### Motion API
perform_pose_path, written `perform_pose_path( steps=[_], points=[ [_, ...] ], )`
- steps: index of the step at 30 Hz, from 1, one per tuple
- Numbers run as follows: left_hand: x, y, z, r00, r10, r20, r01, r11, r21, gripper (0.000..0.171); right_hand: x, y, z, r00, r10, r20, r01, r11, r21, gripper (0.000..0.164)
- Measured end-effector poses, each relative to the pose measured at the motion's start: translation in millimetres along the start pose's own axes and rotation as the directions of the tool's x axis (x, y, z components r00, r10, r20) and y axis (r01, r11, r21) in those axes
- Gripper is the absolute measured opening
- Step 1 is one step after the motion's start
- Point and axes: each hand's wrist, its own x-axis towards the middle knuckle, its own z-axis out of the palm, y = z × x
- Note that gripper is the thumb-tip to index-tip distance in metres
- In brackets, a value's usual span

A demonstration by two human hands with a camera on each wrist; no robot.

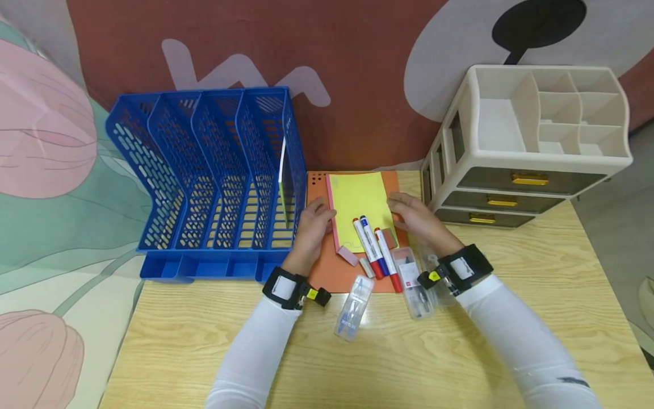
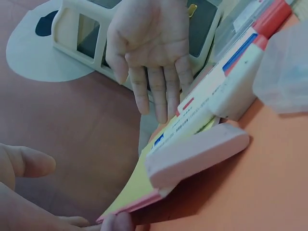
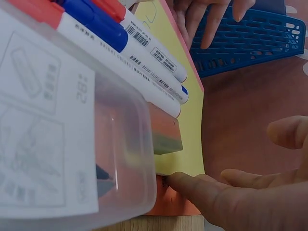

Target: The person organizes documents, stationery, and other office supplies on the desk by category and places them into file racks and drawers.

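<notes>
A yellow notepad [image 1: 352,196] with a pink left edge lies over an orange folder-like sheet [image 1: 324,275]. My left hand [image 1: 310,230] touches the pad's pink edge with its fingertips, thumb held apart. On the opposite side, my right hand [image 1: 416,218] has extended fingers at the pad's right edge. Red-capped markers [image 1: 386,255] and a blue-capped marker [image 1: 374,244] lie across the pad's lower part. Around them are a pink eraser [image 1: 348,255], a small whitish eraser [image 1: 367,267] and an orange-and-green block [image 3: 167,130].
A clear box [image 1: 355,307] and a labelled clear case [image 1: 413,284] lie in front. Another clear container is partly hidden by the right wrist. The blue file rack [image 1: 219,187] stands left, holding a thin upright booklet [image 1: 283,182]. At right is a white drawer organizer [image 1: 511,153].
</notes>
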Motion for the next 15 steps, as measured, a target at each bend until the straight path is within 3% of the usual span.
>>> perform_pose_path(
  steps=[9, 15],
  points=[
    [4.0, 1.5, 2.3, 0.998, 0.002, 0.056, -0.001, 1.000, -0.011, 0.073, -1.2, 0.7, -1.5, 1.000, -0.014, 0.004, 0.014, 1.000, 0.005, 0.064],
    [5.6, 1.2, 8.8, 0.993, 0.017, 0.120, -0.005, 0.995, -0.098, 0.064, -0.8, 3.6, -1.4, 1.000, -0.016, 0.017, 0.016, 1.000, 0.012, 0.063]
  ],
)
